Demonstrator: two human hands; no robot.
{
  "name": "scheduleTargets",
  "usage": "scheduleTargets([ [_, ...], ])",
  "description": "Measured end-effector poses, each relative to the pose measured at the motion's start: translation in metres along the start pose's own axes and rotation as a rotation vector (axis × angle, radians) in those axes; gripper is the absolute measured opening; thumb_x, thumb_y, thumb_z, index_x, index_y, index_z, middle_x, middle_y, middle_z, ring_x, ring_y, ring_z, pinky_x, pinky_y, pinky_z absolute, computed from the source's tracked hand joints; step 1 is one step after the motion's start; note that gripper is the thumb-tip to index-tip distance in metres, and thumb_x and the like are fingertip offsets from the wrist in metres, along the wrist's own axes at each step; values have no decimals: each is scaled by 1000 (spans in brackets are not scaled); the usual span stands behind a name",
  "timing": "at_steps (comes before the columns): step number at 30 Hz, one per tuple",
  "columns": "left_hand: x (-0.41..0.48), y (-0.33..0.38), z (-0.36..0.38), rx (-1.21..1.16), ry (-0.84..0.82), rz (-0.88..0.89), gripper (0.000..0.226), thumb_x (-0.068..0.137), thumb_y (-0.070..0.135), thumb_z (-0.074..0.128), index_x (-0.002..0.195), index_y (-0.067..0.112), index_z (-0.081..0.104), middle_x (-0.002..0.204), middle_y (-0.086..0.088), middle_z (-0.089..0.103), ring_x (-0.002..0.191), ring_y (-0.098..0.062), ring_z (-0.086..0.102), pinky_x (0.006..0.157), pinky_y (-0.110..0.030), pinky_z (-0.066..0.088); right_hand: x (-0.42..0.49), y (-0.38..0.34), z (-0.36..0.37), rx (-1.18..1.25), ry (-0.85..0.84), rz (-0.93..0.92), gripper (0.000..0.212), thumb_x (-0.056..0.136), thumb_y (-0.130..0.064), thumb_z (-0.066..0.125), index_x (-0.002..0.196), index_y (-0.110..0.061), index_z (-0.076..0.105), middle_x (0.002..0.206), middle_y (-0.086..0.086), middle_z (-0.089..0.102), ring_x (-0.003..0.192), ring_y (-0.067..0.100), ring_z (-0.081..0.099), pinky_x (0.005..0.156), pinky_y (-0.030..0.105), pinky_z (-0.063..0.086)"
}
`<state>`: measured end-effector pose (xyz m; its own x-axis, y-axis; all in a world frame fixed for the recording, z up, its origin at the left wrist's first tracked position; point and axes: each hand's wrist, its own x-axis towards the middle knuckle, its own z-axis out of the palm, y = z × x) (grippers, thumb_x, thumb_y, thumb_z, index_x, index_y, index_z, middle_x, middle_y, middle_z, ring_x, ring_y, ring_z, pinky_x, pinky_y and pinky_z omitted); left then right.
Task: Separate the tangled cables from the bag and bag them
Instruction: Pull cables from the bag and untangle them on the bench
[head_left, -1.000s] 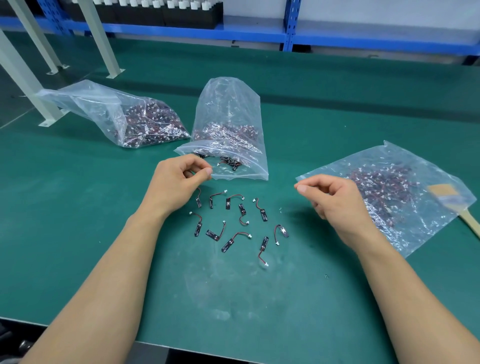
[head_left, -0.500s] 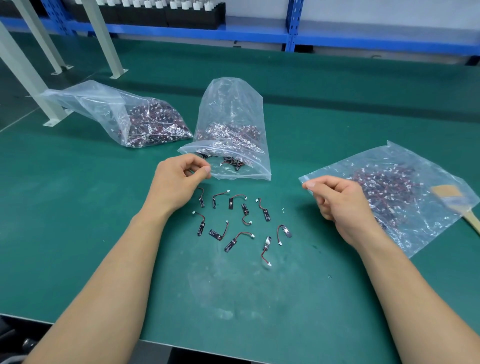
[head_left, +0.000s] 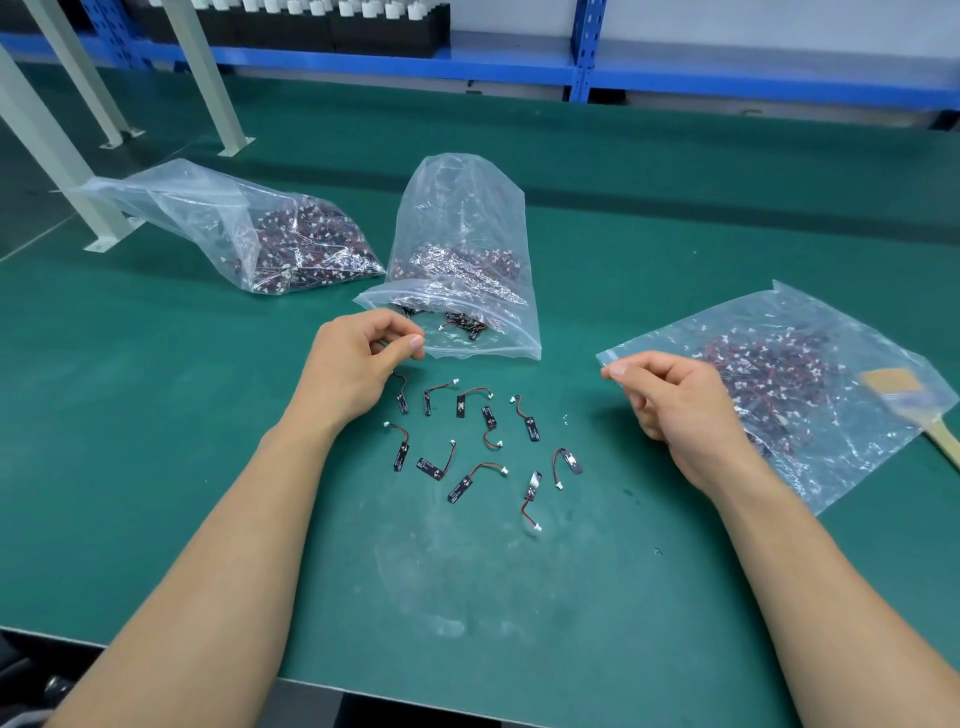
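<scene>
Two bare forearms reach in from the near edge of the green mat (head_left: 156, 415). Between the hands, on the mat just in front of the standing bag (head_left: 467, 234), lies a scatter of loose cables (head_left: 467, 441), each a short red-and-black wire with a small black board at one end and a white plug at the other. They lie apart from one another, untangled.

The left hand (head_left: 353, 364) sits at the near left corner of the standing bag's mouth, just beyond the leftmost loose cables. Its fingers are curled in, with the thumb tip pressed against the forefinger right at the plastic lip; whether it pinches the bag's edge or something small cannot be told.

The right hand (head_left: 680, 405) is well to the right of the standing bag, over the near left corner of a flat bag (head_left: 810, 384) that lies on the mat with a thin layer of cables inside. Its fingers are loosely curled, thumb and forefinger closed together at that corner; a grip on the plastic cannot be confirmed.

A wooden-handled brush (head_left: 904, 402) rests on the flat bag's right side.

The standing bag holds a tangled heap of cables, its mouth facing the hands. Left of it, a third bag (head_left: 218, 228) lies slumped, also full of tangled cables.

Beyond all the bags stand pale metal legs (head_left: 208, 78) and blue shelving (head_left: 582, 62).
</scene>
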<state>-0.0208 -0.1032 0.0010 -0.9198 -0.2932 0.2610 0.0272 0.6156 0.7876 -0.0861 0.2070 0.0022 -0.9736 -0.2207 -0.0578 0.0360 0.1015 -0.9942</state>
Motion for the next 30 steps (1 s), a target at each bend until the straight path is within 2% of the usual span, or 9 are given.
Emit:
scheduleTargets([
  [5, 0, 0, 0, 7, -11, 2, 15, 93, 20, 70, 82, 30, 71, 77, 17, 73, 62, -3, 51, 60, -9, 37, 1, 0, 0, -11, 2, -4, 14, 89, -16, 72, 76, -14, 76, 53, -4, 44, 43, 11, 28, 40, 18, 24],
  [10, 0, 0, 0, 16, -13, -1, 12, 94, 22, 69, 84, 29, 72, 77, 17, 73, 71, -21, 58, 60, -11, 38, 1, 0, 0, -15, 1, -8, 15, 90, -16, 72, 75, -16, 76, 53, -4, 44, 43, 11, 28, 40, 18, 25],
  [13, 0, -1, 0, 13, -13, 7, 14, 93, 22, 69, 82, 30, 71, 77, 17, 73, 68, -17, 56, 61, -11, 39, 1, 1, 1, -14, 2, -6, 14, 89, -16, 72, 75, -16, 76, 53, -4, 44, 42, 11, 28, 40, 18, 24],
  [17, 0, -1, 0, 13, -15, 5, 14, 94, 23, 69, 83, 31, 71, 77, 17, 73, 68, -15, 55, 64, -19, 41, 1, 1, 0, -16, 4, -5, 12, 89, -16, 72, 77, -14, 75, 53, -4, 44, 42, 11, 28, 40, 18, 24],
  [21, 0, -1, 0, 7, -19, 9, 15, 94, 22, 69, 82, 31, 70, 77, 17, 73, 66, -8, 53, 62, -12, 39, 1, 1, 1, -19, 6, -6, 11, 89, -15, 72, 79, -12, 75, 53, -4, 43, 42, 11, 27, 40, 18, 23],
  [30, 0, 0, 0, 2, -23, -5, 12, 94, 23, 69, 83, 30, 71, 77, 16, 73, 65, -10, 52, 62, -16, 40, 2, 2, 0, -24, 3, -12, 14, 89, -16, 72, 76, -14, 75, 53, -4, 44, 42, 10, 28, 40, 17, 24],
])
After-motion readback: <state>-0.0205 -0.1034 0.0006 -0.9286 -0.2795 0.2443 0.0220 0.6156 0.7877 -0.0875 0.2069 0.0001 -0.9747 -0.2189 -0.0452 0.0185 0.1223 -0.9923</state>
